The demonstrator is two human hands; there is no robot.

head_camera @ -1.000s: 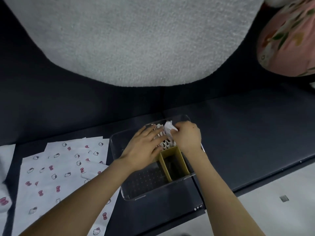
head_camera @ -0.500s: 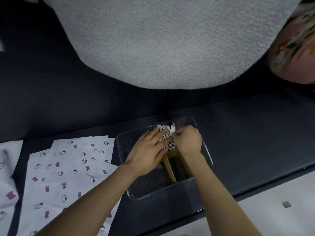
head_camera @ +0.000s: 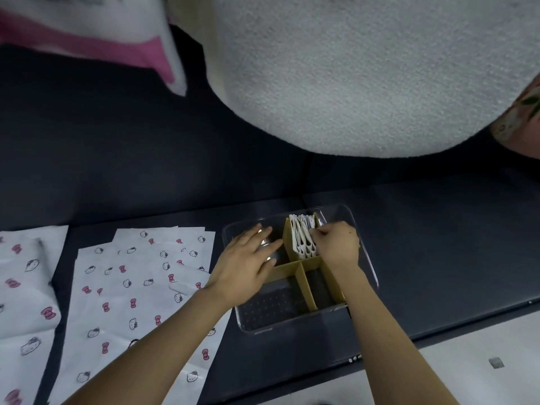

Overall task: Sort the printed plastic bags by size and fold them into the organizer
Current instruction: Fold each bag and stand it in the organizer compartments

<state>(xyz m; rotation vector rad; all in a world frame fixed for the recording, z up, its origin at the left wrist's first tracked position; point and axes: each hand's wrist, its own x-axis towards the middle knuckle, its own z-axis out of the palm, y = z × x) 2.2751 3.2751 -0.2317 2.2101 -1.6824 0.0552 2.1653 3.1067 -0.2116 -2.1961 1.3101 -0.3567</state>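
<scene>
A clear plastic organizer tray (head_camera: 366, 267) with tan cardboard dividers (head_camera: 302, 283) stands on the dark bench. Several folded printed bags (head_camera: 302, 236) stand on edge in its far right compartment. My right hand (head_camera: 336, 244) has curled fingers pressed against the right side of that folded stack. My left hand (head_camera: 248, 258) lies flat with straight fingers over the far left compartment, holding nothing. Flat white bags printed with cat faces and pink bows (head_camera: 140, 287) lie in an overlapping pile left of the tray.
Larger printed bags (head_camera: 26, 287) lie at the far left. A big white textured cushion (head_camera: 365, 68) and a floral cushion (head_camera: 523, 118) sit behind the bench. A pink and white item (head_camera: 122, 45) is at the top left. The bench's front edge (head_camera: 438, 334) borders pale floor.
My left hand has slid left off the folded stack to the far left compartment. The folded bag in my right hand is now down among the stack. The view has shifted.
</scene>
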